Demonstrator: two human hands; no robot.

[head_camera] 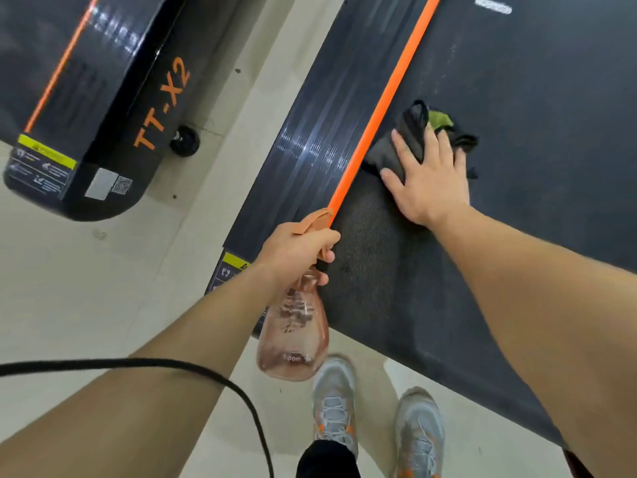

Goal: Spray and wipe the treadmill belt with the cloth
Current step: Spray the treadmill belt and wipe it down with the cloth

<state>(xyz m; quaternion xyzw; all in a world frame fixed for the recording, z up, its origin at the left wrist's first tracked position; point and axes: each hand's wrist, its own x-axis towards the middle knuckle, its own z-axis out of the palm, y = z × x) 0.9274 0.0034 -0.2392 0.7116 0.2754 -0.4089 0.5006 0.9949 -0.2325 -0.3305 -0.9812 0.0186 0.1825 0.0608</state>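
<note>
The dark treadmill belt (537,108) fills the right half of the head view, bordered on its left by an orange stripe (386,101) and a ribbed black side rail (310,132). A crumpled black cloth with a green patch (418,124) lies on the belt beside the stripe. My right hand (429,177) presses flat on the cloth with straight fingers. My left hand (296,250) grips the neck and trigger of a pink translucent spray bottle (294,332), which hangs over the belt's near left corner. The belt below the cloth looks darker and damp.
A second treadmill marked TT-X2 (103,98) stands at the upper left, with pale tiled floor (86,288) between the two machines. My two grey shoes (379,419) stand at the belt's near end. A black cord (206,374) crosses my left forearm.
</note>
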